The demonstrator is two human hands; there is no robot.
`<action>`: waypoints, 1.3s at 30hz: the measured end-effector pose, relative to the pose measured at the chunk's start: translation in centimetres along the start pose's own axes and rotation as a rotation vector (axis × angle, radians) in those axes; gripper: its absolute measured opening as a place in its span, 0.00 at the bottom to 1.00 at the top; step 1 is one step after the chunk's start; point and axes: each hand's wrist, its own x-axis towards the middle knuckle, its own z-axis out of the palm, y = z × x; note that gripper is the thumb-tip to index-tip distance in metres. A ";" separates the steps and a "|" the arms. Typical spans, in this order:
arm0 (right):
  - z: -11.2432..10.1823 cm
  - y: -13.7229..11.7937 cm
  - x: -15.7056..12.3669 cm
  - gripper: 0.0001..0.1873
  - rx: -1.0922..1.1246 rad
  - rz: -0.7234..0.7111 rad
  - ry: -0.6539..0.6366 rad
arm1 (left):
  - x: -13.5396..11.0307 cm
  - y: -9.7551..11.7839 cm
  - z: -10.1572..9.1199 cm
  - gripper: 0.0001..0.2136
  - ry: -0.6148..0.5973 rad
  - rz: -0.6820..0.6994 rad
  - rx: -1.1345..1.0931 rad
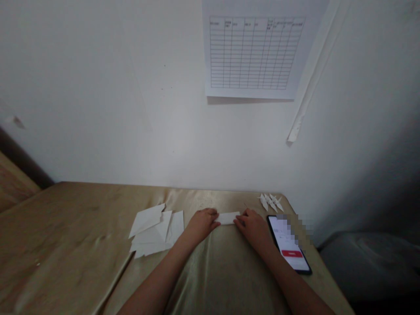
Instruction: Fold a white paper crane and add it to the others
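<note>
A narrow folded strip of white paper (pixel 229 218) lies in the middle of the table, between my two hands. Its left end is pinched by the fingers of my left hand (pixel 204 222). At the right end, my right hand (pixel 251 225) closes its thumb and fingers on the same strip. Left of my left forearm is a loose pile of white paper sheets (pixel 154 234), some with torn edges. Three or so small folded paper cranes (pixel 271 202) stand in a row beyond my right hand, near the back edge.
A phone (pixel 288 245) with a lit screen lies right of my right forearm. The table (pixel 78 245) has a shiny gold-brown cover and meets a white wall (pixel 114 109). A printed table sheet (pixel 252 57) hangs there. A dark grey rounded shape (pixel 367 262) is beyond the right edge.
</note>
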 end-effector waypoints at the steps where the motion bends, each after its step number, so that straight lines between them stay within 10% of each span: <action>1: 0.0 0.0 0.0 0.16 -0.001 -0.005 0.005 | 0.0 0.1 0.0 0.15 -0.001 -0.001 0.001; 14: 1.8 -0.4 0.3 0.14 0.090 -0.203 0.061 | 0.0 -0.2 0.3 0.17 0.010 -0.045 -0.078; 39: 1.3 -1.0 0.1 0.13 0.093 -0.147 0.045 | 0.1 -0.4 0.1 0.21 0.083 -0.203 -0.202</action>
